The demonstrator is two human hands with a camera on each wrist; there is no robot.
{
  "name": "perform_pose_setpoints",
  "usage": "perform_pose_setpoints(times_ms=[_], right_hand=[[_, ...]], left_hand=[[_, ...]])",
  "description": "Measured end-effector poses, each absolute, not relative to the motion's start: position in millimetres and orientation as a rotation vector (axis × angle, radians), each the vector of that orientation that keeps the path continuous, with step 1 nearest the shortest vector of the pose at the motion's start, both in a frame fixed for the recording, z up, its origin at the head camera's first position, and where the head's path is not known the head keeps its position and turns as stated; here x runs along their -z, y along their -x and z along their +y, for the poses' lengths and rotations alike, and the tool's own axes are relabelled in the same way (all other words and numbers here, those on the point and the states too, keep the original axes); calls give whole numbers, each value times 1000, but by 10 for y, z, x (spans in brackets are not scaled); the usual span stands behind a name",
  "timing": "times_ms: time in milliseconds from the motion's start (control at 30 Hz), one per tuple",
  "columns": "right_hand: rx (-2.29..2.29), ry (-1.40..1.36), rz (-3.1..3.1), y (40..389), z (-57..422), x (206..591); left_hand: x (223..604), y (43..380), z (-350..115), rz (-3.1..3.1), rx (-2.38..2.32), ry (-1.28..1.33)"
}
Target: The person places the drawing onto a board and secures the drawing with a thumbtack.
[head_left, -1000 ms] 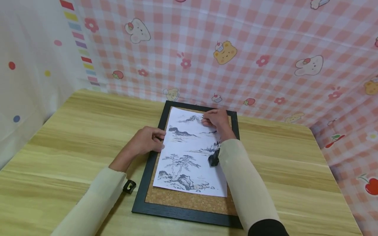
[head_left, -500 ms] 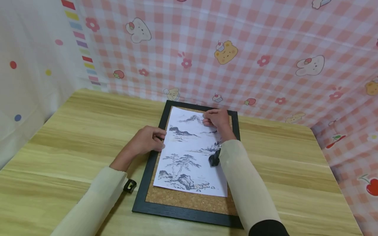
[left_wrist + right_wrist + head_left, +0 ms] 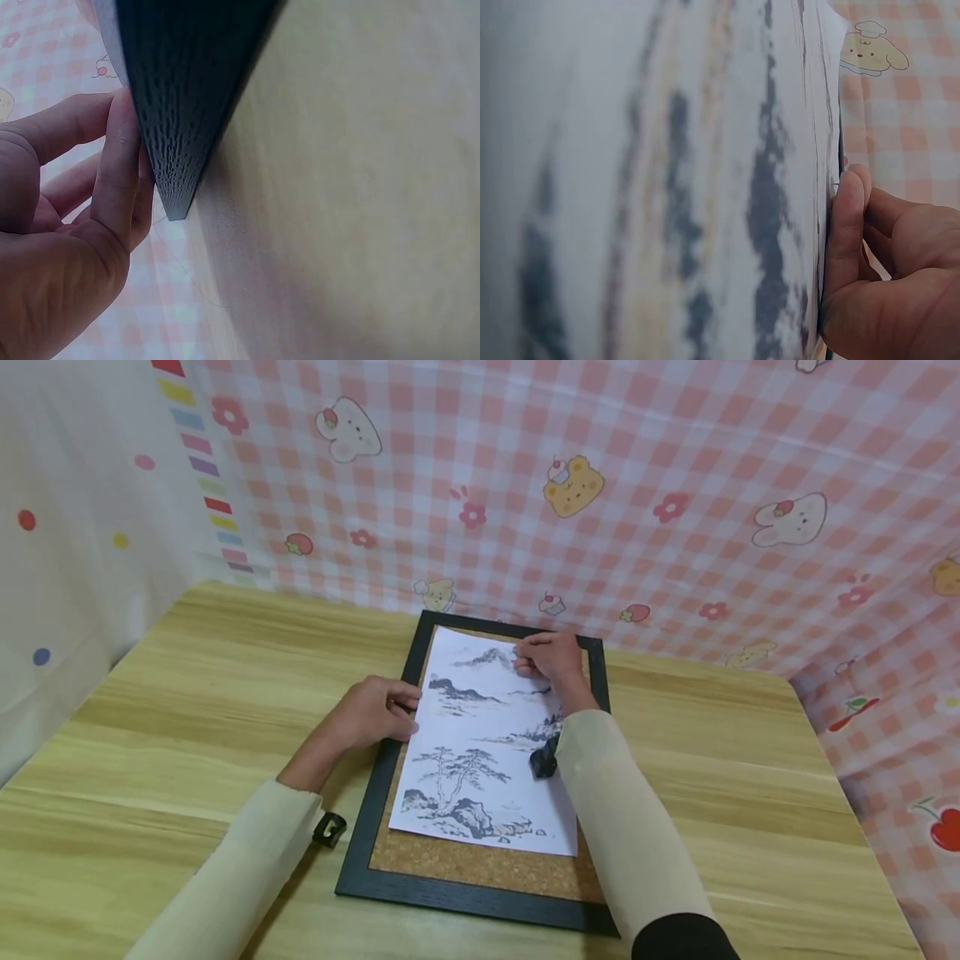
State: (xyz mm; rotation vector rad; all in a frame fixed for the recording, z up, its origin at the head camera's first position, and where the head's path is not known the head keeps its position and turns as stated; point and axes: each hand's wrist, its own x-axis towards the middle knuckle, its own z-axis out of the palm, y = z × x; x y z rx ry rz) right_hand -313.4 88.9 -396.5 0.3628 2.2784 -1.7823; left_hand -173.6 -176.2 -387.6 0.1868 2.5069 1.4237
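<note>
A white sheet printed with an ink landscape [image 3: 465, 768] lies on a black-framed cork board [image 3: 480, 867] on the table. My left hand [image 3: 369, 712] rests at the sheet's left edge, over the frame, with thumb and fingers touching the paper; the left wrist view shows this hand [image 3: 82, 187] beside the frame's dark side. Near the top right of the sheet, my right hand [image 3: 551, 660] pinches a small pushpin. From its fingertips, in the right wrist view, the thin metal pin [image 3: 835, 184] points toward the paper; the pin's head is hidden by the fingers.
A wooden table [image 3: 720, 793] carries the board. Behind it hangs a pink checked cloth [image 3: 495, 460] with cartoon animals, and a white dotted cloth [image 3: 75, 568] hangs at the left. Small black devices [image 3: 328, 830] sit at both wrists.
Both hands keep almost the same places on the board. A small silvery glint at the right fingertips, seen a second ago, is now covered. The head view has shifted slightly.
</note>
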Motion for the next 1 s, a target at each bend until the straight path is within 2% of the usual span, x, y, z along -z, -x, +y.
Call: perform_pose_setpoints(times_ms=[1000], right_hand=[[1694,-374,2327,3132,844,3930]], left_hand=[[3872,1745,-1761,2503,-1407,-157]])
